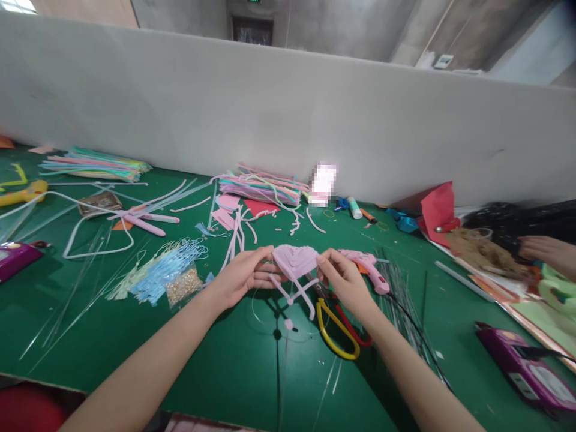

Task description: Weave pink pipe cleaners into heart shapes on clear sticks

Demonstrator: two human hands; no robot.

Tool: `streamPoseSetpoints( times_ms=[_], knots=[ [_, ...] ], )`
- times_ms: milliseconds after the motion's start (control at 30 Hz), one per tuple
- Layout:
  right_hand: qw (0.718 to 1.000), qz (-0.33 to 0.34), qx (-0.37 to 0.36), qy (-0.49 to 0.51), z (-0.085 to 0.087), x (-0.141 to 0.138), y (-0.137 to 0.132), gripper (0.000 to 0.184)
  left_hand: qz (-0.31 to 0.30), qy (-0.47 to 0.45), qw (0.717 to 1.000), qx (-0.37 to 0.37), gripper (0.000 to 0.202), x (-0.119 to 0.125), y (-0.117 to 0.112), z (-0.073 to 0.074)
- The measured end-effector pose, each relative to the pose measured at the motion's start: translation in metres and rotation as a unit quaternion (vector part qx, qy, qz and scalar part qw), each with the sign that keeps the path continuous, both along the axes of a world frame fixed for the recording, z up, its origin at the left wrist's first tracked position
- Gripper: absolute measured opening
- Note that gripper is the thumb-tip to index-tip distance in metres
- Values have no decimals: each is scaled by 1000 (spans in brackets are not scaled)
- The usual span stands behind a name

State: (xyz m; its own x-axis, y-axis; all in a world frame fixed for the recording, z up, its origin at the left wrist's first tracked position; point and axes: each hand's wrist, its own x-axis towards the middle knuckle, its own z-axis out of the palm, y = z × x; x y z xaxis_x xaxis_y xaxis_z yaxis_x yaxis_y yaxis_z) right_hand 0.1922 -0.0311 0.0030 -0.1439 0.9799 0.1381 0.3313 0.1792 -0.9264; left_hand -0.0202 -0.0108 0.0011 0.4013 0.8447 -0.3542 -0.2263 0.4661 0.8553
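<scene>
Both of my hands hold up a small pink fan-shaped piece made of folded pipe cleaners (294, 262) above the green table (225, 360). My left hand (245, 276) pinches its left edge, fingers closed. My right hand (344, 279) pinches its right edge. Loose pink stems hang down from the piece. A pink glue gun (366, 267) lies just behind my right hand. Scissors with yellow and red handles (337, 330) lie under my right wrist.
Bundles of pastel straws (96, 163) (263, 186) lie along the grey partition wall. Light blue tassels and a bag of gold beads (182, 287) sit left of my hands. Purple boxes (526, 366) (15, 257) stand at both sides. Another person's hand (549, 252) rests at far right.
</scene>
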Motion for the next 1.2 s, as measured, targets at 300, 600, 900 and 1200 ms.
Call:
streamPoseSetpoints(
  times_ms=[300, 600, 900, 1200],
  knots=[
    [997, 50, -52, -42, -12, 6, -2, 33, 50, 54, 995, 61, 17, 0, -1, 2],
    [919, 19, -89, -385, 7, 25, -48, 22, -8, 74, 996, 47, 29, -2, -2, 4],
    [928, 10, -158, -337, -4, 36, -44, 53, -17, 66, 998, 17, 34, -3, -3, 11],
    [986, -71, -120, 88, -1, 46, -54, 49, -53, 65, 996, 34, 36, -6, -4, 11]
  ],
)
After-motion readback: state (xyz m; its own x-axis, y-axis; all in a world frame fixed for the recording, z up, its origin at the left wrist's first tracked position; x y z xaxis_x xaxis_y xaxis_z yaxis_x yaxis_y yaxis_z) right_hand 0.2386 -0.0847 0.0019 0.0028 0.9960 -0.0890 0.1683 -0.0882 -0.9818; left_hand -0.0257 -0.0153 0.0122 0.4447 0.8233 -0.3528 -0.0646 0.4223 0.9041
